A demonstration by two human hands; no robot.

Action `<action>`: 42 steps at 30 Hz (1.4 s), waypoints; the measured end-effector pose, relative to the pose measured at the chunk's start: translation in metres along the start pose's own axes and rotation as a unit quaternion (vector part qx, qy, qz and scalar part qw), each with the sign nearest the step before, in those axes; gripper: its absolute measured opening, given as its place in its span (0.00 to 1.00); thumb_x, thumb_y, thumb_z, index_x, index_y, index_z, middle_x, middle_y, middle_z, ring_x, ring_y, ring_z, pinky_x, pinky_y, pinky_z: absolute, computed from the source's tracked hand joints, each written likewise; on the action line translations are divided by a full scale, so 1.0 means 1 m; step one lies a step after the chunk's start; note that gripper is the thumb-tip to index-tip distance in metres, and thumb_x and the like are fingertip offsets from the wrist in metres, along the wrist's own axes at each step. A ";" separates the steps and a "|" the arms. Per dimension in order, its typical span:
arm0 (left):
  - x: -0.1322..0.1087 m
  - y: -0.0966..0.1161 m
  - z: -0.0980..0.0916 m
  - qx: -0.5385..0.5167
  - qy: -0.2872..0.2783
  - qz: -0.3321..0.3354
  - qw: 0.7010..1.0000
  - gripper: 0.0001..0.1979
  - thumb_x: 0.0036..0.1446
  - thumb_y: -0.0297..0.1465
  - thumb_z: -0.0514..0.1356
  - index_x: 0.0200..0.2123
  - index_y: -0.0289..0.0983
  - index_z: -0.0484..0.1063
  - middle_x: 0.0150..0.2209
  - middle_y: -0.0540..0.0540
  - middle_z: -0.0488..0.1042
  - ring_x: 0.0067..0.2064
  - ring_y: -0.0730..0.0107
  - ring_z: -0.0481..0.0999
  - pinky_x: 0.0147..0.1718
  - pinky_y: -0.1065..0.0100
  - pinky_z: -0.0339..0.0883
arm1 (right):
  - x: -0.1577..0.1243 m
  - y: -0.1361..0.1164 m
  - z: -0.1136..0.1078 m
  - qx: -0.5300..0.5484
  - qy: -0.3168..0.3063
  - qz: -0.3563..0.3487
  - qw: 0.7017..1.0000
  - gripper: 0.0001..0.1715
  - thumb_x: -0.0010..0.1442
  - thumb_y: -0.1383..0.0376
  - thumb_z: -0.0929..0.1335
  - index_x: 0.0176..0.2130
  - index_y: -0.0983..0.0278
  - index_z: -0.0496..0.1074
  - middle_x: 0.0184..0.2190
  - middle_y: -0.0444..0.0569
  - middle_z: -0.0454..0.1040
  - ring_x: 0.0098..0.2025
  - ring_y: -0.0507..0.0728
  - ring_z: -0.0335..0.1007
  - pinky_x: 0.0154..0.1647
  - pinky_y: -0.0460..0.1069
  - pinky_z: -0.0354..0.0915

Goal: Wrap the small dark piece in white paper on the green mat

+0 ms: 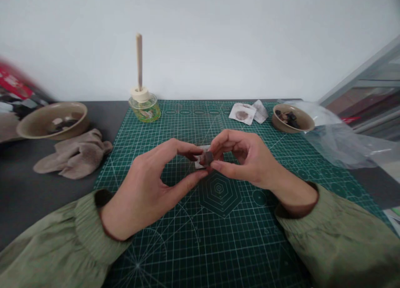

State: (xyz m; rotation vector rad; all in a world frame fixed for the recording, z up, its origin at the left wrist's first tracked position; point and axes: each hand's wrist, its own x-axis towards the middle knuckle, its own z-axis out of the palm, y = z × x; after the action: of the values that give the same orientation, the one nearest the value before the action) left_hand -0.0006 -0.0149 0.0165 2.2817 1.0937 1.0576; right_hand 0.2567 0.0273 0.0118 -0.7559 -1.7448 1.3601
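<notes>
Olive sleeves (53, 238), hands (145, 188) (246, 159) pinching dark chunk (208, 157)

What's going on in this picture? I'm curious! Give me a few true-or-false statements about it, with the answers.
1. The right hand pinches a small dark lump. True.
2. The left hand holds a metal spoon. False: its fingertips pinch a small white paper square.
3. A glass jar with a wooden stick stands beyond the hands. True.
4. The bowl at the far right is empty. False: it holds dark pieces.
</notes>
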 end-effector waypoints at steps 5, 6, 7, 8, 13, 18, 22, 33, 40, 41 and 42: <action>0.000 0.006 0.000 -0.075 0.048 -0.007 0.996 0.06 0.72 0.34 0.74 0.49 0.45 0.83 0.46 0.49 0.88 0.48 0.60 0.89 0.49 0.56 0.84 | -0.001 0.000 0.004 0.049 -0.047 0.005 0.998 0.15 0.64 0.66 0.83 0.47 0.60 0.79 0.42 0.51 0.91 0.44 0.59 0.91 0.47 0.52 0.83; 0.000 0.006 0.000 -0.084 0.054 -0.009 0.995 0.07 0.71 0.33 0.75 0.48 0.45 0.83 0.46 0.49 0.88 0.48 0.59 0.89 0.49 0.55 0.84 | -0.002 0.000 0.005 0.057 -0.055 0.010 0.997 0.14 0.65 0.66 0.82 0.47 0.60 0.79 0.42 0.51 0.91 0.45 0.60 0.91 0.47 0.52 0.83; 0.000 0.007 0.000 -0.088 0.059 -0.008 0.994 0.07 0.71 0.33 0.76 0.48 0.45 0.83 0.45 0.49 0.88 0.47 0.59 0.88 0.49 0.54 0.84 | -0.003 -0.001 0.005 0.065 -0.063 0.016 0.996 0.14 0.66 0.67 0.81 0.48 0.60 0.78 0.42 0.51 0.91 0.46 0.59 0.92 0.47 0.51 0.82; 0.000 0.007 -0.001 -0.088 0.063 -0.005 0.994 0.07 0.70 0.33 0.77 0.47 0.45 0.84 0.45 0.49 0.88 0.47 0.59 0.88 0.48 0.54 0.84 | -0.003 -0.001 0.005 0.071 -0.068 0.021 0.995 0.14 0.67 0.67 0.81 0.48 0.60 0.78 0.42 0.51 0.91 0.46 0.59 0.92 0.47 0.50 0.82; 0.000 0.012 -0.004 -0.069 0.071 0.018 0.995 0.07 0.68 0.31 0.78 0.46 0.45 0.85 0.44 0.49 0.89 0.44 0.59 0.89 0.44 0.55 0.86 | -0.004 -0.004 0.004 0.082 -0.085 0.033 0.992 0.15 0.68 0.66 0.82 0.50 0.60 0.78 0.45 0.53 0.92 0.49 0.60 0.93 0.49 0.51 0.83; 0.000 0.014 -0.004 -0.068 0.079 0.026 0.994 0.07 0.68 0.31 0.78 0.45 0.45 0.85 0.44 0.49 0.89 0.44 0.61 0.89 0.44 0.56 0.86 | -0.005 -0.006 0.003 0.098 -0.082 0.036 0.991 0.17 0.66 0.65 0.84 0.50 0.60 0.80 0.45 0.52 0.92 0.47 0.60 0.93 0.48 0.50 0.83; -0.001 0.013 -0.004 -0.073 0.085 0.041 0.993 0.08 0.68 0.29 0.78 0.45 0.44 0.84 0.44 0.49 0.90 0.44 0.63 0.89 0.43 0.59 0.85 | -0.005 -0.006 0.003 0.111 -0.077 0.035 0.990 0.18 0.62 0.71 0.85 0.48 0.61 0.82 0.42 0.50 0.92 0.44 0.57 0.93 0.46 0.47 0.82; -0.004 0.013 -0.002 -0.129 0.074 0.009 0.989 0.11 0.66 0.27 0.79 0.46 0.45 0.85 0.41 0.51 0.89 0.42 0.65 0.89 0.42 0.62 0.84 | -0.005 -0.005 0.005 0.189 -0.089 0.001 0.978 0.27 0.58 0.86 0.81 0.50 0.61 0.85 0.42 0.41 0.93 0.45 0.48 0.92 0.50 0.39 0.81; 0.008 0.022 -0.006 -0.294 0.021 -0.131 0.947 0.05 0.63 0.27 0.77 0.38 0.41 0.87 0.33 0.54 0.88 0.34 0.75 0.86 0.35 0.78 0.81 | -0.005 -0.007 0.008 0.184 -0.105 -0.024 0.977 0.24 0.58 0.85 0.81 0.49 0.63 0.86 0.42 0.46 0.92 0.45 0.54 0.92 0.51 0.46 0.85; 0.010 0.023 -0.007 -0.316 0.011 -0.149 0.937 0.05 0.63 0.26 0.77 0.36 0.41 0.86 0.32 0.54 0.88 0.33 0.76 0.87 0.35 0.80 0.81 | -0.005 -0.007 0.009 0.182 -0.108 -0.023 0.977 0.24 0.59 0.85 0.81 0.49 0.63 0.86 0.42 0.46 0.92 0.45 0.54 0.92 0.51 0.46 0.85; 0.011 0.023 -0.007 -0.333 0.002 -0.164 0.929 0.05 0.62 0.25 0.76 0.35 0.40 0.86 0.32 0.54 0.88 0.33 0.77 0.87 0.34 0.81 0.81 | -0.005 -0.008 0.009 0.179 -0.109 -0.023 0.977 0.24 0.59 0.85 0.82 0.48 0.63 0.86 0.41 0.46 0.91 0.44 0.54 0.92 0.51 0.46 0.85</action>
State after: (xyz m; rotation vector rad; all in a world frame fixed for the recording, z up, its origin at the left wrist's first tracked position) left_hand 0.0101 -0.0204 0.0404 1.5045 0.8918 1.0807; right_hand 0.2519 0.0168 0.0170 -0.3744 -1.6015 1.7159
